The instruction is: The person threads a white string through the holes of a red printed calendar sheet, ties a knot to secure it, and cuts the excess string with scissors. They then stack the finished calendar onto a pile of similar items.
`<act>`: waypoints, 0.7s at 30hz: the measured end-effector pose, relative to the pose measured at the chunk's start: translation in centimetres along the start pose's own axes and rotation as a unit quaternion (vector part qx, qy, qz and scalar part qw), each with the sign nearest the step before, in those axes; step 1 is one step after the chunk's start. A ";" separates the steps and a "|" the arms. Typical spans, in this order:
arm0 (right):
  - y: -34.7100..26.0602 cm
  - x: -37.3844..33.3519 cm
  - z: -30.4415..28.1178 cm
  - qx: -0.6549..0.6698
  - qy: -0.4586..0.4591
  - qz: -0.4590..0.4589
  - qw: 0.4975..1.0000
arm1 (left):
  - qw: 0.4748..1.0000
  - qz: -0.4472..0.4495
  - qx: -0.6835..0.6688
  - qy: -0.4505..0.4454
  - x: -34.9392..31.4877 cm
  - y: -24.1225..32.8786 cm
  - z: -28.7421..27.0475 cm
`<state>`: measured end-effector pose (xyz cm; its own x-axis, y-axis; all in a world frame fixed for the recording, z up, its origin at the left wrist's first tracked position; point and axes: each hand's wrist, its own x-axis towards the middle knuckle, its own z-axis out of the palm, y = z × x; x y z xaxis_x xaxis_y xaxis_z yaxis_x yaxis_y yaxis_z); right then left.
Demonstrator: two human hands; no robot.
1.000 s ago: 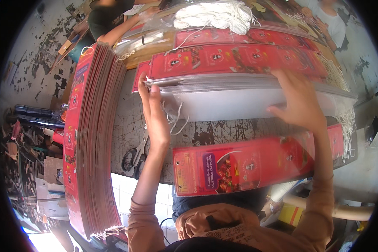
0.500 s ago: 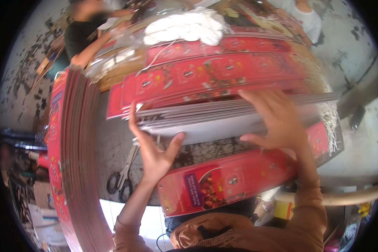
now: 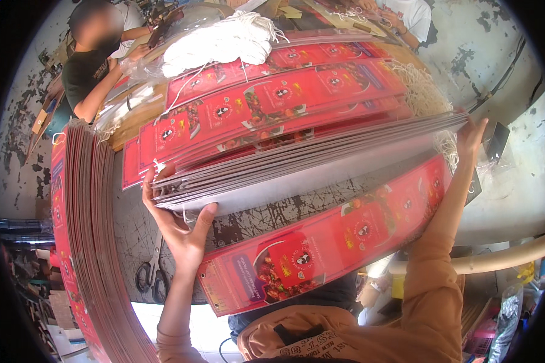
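A bundle of long thin boards point(image 3: 309, 172), printed in red with plain white backs, stands on edge in front of me. My left hand point(image 3: 184, 236) grips its left end, thumb on the white face and fingers behind. At the far right end, my right hand point(image 3: 468, 138) presses against the board ends, its fingers partly hidden behind them. White cord hangs at the left end by my left fingers. Closer to my body, a single red printed board point(image 3: 327, 245) lies slanted below the bundle, next to my right forearm.
A tall stack of red boards point(image 3: 94, 224) stands at left. Black-handled scissors point(image 3: 154, 272) lie on the scratched dark table point(image 3: 133, 212). Beyond are more red boards point(image 3: 272, 97), a white cord bundle point(image 3: 221, 45) and loose strings point(image 3: 421, 91). Two people work across the table.
My right hand has moved from the middle of the bundle out to its right end. The view has shifted, and my left hand keeps its hold at the left end.
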<state>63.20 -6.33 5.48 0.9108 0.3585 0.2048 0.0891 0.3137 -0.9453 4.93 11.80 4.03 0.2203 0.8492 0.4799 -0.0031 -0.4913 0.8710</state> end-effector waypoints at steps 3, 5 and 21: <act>-0.5 -2.5 4.9 0.015 -0.012 0.017 1.000 | 0.999 -0.027 -0.013 -0.011 0.4 0.8 -0.6; -1.3 -3.2 5.1 -0.004 -0.064 0.015 0.998 | 0.998 -0.043 -0.048 -0.008 0.6 0.7 -0.5; -2.1 -8.0 13.5 -0.058 -0.097 -0.123 0.986 | 0.983 -0.040 -0.071 0.162 1.8 1.0 -7.7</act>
<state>50.31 2.03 9.29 0.7634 0.4488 0.4646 0.3525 0.3134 -0.8818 -2.20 14.36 6.63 -0.0966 0.9122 0.3981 -0.1399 -0.4085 0.9020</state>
